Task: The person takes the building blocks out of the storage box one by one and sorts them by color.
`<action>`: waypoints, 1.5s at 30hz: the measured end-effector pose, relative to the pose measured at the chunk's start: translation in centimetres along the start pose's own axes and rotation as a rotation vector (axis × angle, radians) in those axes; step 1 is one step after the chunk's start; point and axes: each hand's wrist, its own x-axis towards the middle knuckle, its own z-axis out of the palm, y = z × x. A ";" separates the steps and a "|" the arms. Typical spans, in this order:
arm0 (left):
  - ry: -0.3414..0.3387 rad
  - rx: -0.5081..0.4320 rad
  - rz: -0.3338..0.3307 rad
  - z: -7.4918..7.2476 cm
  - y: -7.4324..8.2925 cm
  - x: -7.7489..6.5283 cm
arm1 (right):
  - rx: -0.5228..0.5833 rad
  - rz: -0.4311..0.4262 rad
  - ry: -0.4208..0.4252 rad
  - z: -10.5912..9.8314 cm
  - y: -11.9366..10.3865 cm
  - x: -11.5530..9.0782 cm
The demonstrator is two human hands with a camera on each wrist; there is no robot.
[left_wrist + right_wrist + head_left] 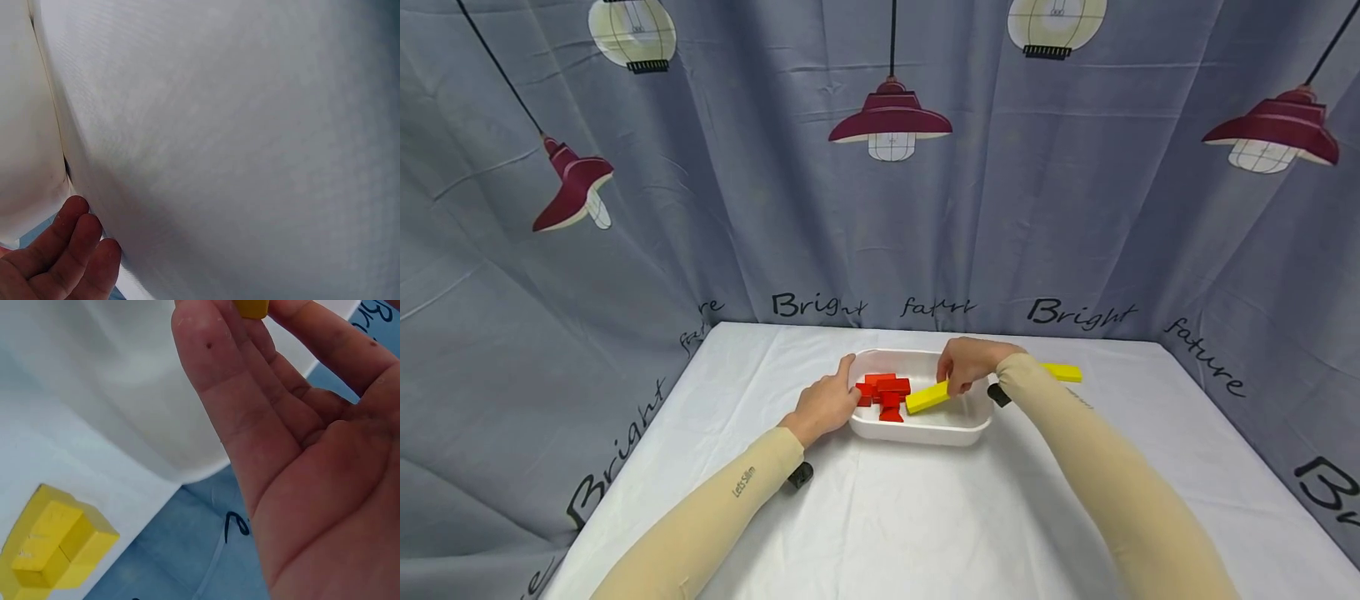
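Note:
A white plastic tub (917, 434) stands toward the far side of the table. Several red blocks (891, 400) lie together in its left half. At the tub's left end, my left hand (823, 408) holds the rim, thumb over the inside and fingers outside; three fingertips (103, 253) show low in the left wrist view. My right hand (973, 362) reaches over the tub's right side and pinches one end of a long yellow block (928, 397). That block tilts down beside the red blocks. In the right wrist view, only a bit of it shows between the fingers.
More yellow blocks (59, 544) lie on the table to the right of the tub, partly behind the right forearm in the head view. A white cloth (925, 517) covers the table. Grey-blue printed curtains (880, 225) hang around its back and sides.

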 end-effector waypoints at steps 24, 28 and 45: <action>-0.002 -0.001 -0.004 0.1 -0.1 0.0 | 0.010 -0.022 0.145 -3.4 3.0 -5.2; 0.001 0.003 -0.005 0.2 -0.1 0.1 | 0.028 -0.005 0.164 -3.9 4.4 -6.2; 0.006 0.005 0.007 0.1 -0.2 0.0 | 0.077 0.069 0.290 -3.1 12.4 -10.3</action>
